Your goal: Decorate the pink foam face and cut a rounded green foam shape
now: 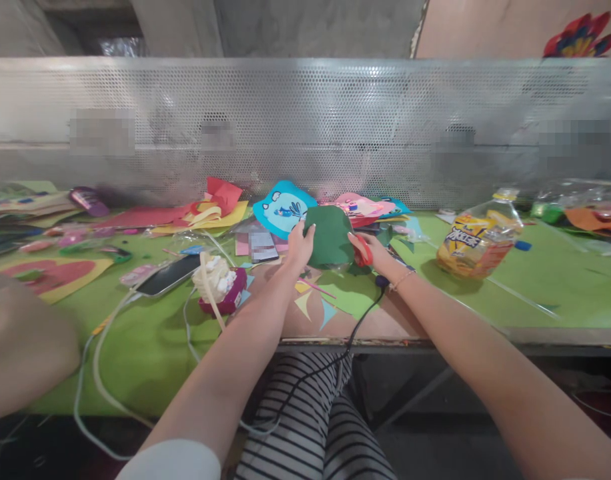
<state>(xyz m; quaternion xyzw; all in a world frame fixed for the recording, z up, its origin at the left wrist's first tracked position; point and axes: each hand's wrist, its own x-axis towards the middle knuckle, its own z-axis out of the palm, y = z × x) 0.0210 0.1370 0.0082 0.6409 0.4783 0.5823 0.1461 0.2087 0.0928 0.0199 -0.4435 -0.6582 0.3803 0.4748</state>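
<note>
A dark green paper sheet with a rounded outline is held up above the table. My left hand pinches its left edge between thumb and fingers. At the sheet's right edge, my right hand grips red-handled scissors; their blades are hidden by the sheet and hand. Beneath lie light green paper and small paper scraps. Just behind the sheet rests a blue paper cutout with a drawing on it.
A plastic bottle with a yellow label stands to the right. To the left are a phone and cream-topped purple box. A black cable crosses the table edge. A perforated metal panel runs behind. Another person's arm enters from the left.
</note>
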